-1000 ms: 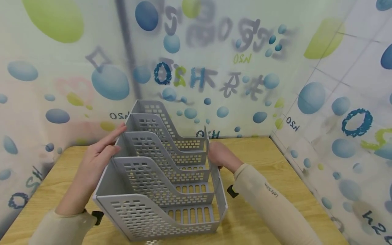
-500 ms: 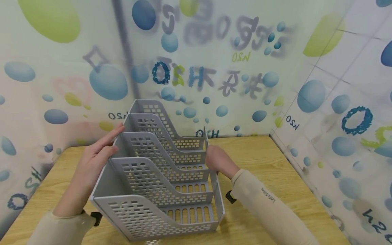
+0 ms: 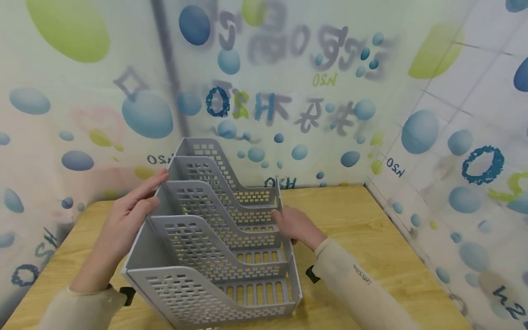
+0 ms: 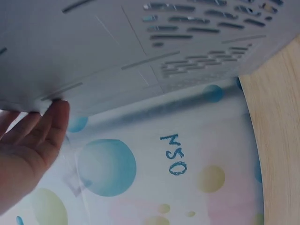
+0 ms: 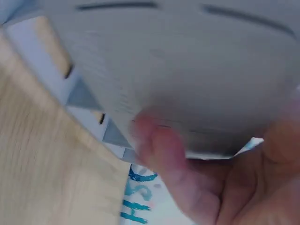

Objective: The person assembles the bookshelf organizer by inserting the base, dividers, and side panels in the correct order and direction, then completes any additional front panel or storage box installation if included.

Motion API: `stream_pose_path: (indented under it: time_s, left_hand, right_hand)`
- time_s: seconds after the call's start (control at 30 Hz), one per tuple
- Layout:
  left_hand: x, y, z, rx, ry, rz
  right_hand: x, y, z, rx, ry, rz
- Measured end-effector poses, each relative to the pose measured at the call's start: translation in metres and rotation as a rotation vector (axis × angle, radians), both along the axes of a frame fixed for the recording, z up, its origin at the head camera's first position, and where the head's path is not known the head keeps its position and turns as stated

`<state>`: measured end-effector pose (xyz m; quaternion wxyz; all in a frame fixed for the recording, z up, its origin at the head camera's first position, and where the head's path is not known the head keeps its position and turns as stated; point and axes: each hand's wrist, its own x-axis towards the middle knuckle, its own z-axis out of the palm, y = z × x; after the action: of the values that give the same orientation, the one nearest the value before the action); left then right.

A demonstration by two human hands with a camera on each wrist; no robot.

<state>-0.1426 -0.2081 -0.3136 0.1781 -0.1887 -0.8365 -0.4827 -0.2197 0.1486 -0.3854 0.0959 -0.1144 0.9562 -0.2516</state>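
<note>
A grey plastic file organizer (image 3: pixel 158 247) with several slots and perforated dividers stands on the wooden table. My left hand (image 3: pixel 123 224) touches its tall left side with fingers stretched out and thumb apart. In the left wrist view, the fingertips of the left hand (image 4: pixel 35 145) meet the edge of the organizer's flat outer wall (image 4: pixel 93 51). On the other side, my right hand (image 3: pixel 294 224) holds the low right-hand panel, thumb at its top edge. The right wrist view has the right hand (image 5: pixel 201 183) blurred against this panel (image 5: pixel 197 79).
The wooden table (image 3: pixel 350 233) extends right of the organizer and meets a wall covering (image 3: pixel 255 128) with blue and green dots behind it. A second dotted wall (image 3: pixel 437 192) rises along the right edge. Dark wrist straps (image 3: pixel 312 274) show at the sleeves.
My right hand has shifted from a fist against the outside of the right panel to a hold with its thumb at the edge. The left hand and organizer stay about where they were.
</note>
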Motion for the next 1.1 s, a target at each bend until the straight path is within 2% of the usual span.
stream_pose_path:
  time_s: [0.07,0.13,0.27,0.43,0.57,0.87,1.1]
  left_hand:
    - [-0.005,-0.001,0.0,-0.016,0.019,-0.019]
    - [-0.011,-0.002,0.0,-0.019,0.011,-0.055]
    - [-0.02,-0.001,0.001,0.032,-0.05,-0.12]
    - [-0.021,0.001,-0.002,0.093,-0.084,-0.135]
    - [-0.022,0.0,-0.002,0.097,-0.064,-0.134]
    - [-0.022,0.0,-0.003,0.096,-0.061,-0.124]
    - [-0.022,0.003,-0.002,0.095,-0.043,-0.136]
  right_hand:
    - [-0.003,0.003,-0.002,-0.156,-0.005,-0.068]
    - [-0.005,0.004,-0.005,-0.24,0.021,-0.07]
    - [-0.007,-0.001,-0.015,-0.298,0.062,-0.047]
    - [-0.005,-0.007,-0.023,-0.286,0.138,-0.099]
    - [-0.005,-0.011,-0.027,-0.253,0.18,-0.113]
    - [-0.005,-0.017,-0.045,-0.224,0.187,-0.143]
    - [-0.007,-0.014,-0.061,-0.255,0.112,-0.162]
